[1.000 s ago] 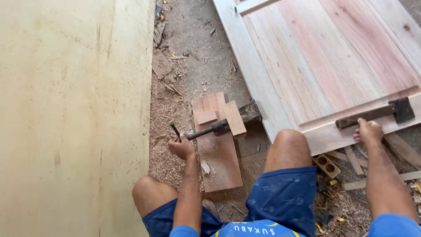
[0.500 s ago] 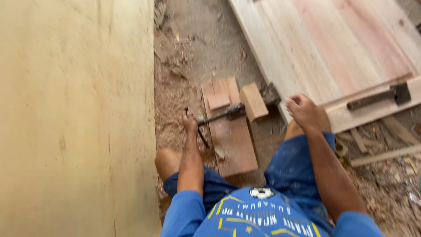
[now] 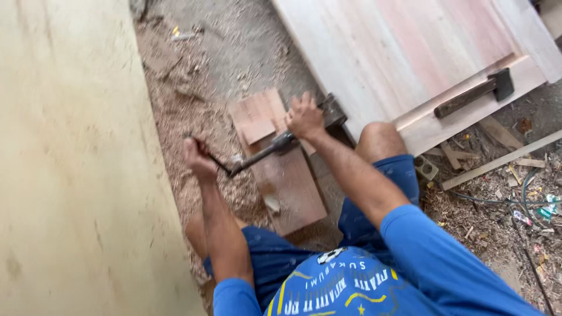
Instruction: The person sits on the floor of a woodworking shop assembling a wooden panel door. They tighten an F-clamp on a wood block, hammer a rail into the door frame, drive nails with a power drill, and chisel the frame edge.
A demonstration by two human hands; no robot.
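Crouching over the reddish board (image 3: pixel 290 187), the person grips a dark metal tool (image 3: pixel 257 157): left hand (image 3: pixel 198 158) clenched on its thin end, right hand (image 3: pixel 304 116) closed over its head near the small wood blocks (image 3: pixel 257 120). They seem mid-positioning; next calls for steady pressure.

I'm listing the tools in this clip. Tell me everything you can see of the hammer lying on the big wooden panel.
The dark hammer with a long brown wooden handle lies flat near the lower edge of the pale pinkish wooden panel, alongside a raised wooden strip. Its blocky dark head, which looks like metal, points to the upper right; the handle runs down to the left. Nothing grips it: both hands are away from it, over by the small boards on the sawdust floor.
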